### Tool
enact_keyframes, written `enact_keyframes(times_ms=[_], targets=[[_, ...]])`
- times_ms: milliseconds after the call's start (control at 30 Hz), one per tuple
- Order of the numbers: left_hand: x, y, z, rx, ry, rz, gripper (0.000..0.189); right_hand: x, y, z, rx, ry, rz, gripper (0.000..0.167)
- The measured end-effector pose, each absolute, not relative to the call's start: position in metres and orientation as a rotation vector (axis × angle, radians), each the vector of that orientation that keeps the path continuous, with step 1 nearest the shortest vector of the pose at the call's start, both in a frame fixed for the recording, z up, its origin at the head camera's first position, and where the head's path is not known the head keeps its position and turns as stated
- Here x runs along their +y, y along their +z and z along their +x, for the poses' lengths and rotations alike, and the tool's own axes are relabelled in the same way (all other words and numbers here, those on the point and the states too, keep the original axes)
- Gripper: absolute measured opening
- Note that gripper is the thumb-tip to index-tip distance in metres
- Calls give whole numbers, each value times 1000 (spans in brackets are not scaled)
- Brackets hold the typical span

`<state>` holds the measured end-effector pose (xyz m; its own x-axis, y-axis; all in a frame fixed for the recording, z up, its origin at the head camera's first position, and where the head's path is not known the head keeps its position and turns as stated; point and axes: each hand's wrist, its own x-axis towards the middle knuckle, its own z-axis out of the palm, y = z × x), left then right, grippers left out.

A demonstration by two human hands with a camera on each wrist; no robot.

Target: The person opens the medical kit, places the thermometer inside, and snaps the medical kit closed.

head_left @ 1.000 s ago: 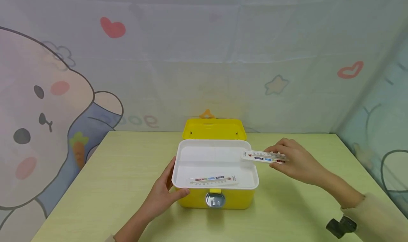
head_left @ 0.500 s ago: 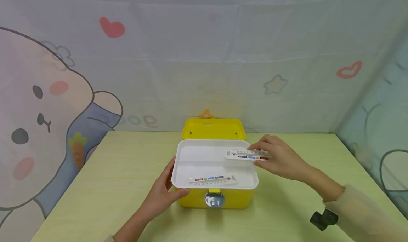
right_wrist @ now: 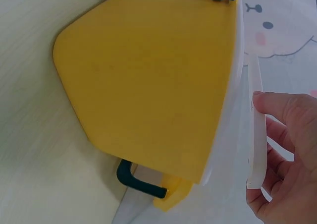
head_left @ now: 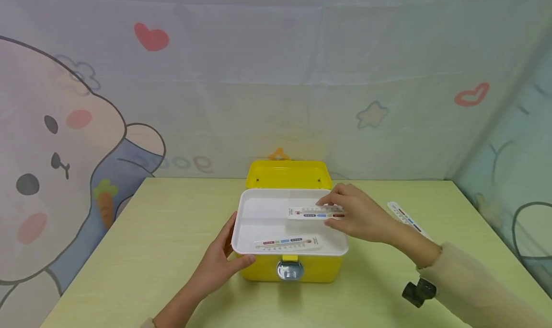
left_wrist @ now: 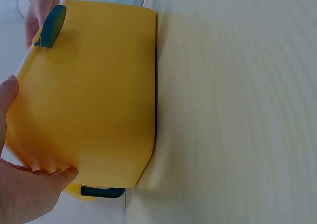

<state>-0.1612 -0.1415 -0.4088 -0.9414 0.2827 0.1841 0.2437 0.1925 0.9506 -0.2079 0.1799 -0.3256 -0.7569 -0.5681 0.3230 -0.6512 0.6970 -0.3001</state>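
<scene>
A yellow storage box (head_left: 310, 270) stands with its lid (head_left: 289, 175) raised and a white divided tray (head_left: 263, 202) on top. My left hand (head_left: 215, 268) grips its left front corner, thumb at the front, the other fingers along the side. My right hand (head_left: 360, 217) pinches a white thermometer (head_left: 304, 213) above the tray's right half. The right wrist view shows this thermometer (right_wrist: 258, 135) edge-on between thumb and fingers, apart from the box's white rim. Another thermometer (head_left: 286, 243) lies in the tray's front compartment.
One more thermometer (head_left: 405, 216) lies on the table (head_left: 138, 251) right of the box, partly hidden by the right forearm. A printed cloth (head_left: 258, 78) hangs behind the table's back edge. A dark handle (right_wrist: 141, 184) sticks out from the box's back.
My right hand has carried its thermometer leftward from the tray's right edge to over the tray. The thermometer on the table has come into sight behind it. My left hand has stayed put.
</scene>
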Motion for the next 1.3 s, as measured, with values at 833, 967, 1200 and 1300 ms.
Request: enact_keyframes(times_ms=[833,967,1200,1300], targets=[[-141,-410,-160,2395,1910,524,94,135,-318,-197,-2742,465,1047,27],[-141,-410,-160,2389,1910,528,95,128,-320,-196,-2757,446,1006,26],[-142,-412,-161,2387,1916,522,95,118,-320,-194,-2798,472,950,26],[-142,-412,-161,2391,1915,521,95,114,-320,-193,-2807,470,927,25]])
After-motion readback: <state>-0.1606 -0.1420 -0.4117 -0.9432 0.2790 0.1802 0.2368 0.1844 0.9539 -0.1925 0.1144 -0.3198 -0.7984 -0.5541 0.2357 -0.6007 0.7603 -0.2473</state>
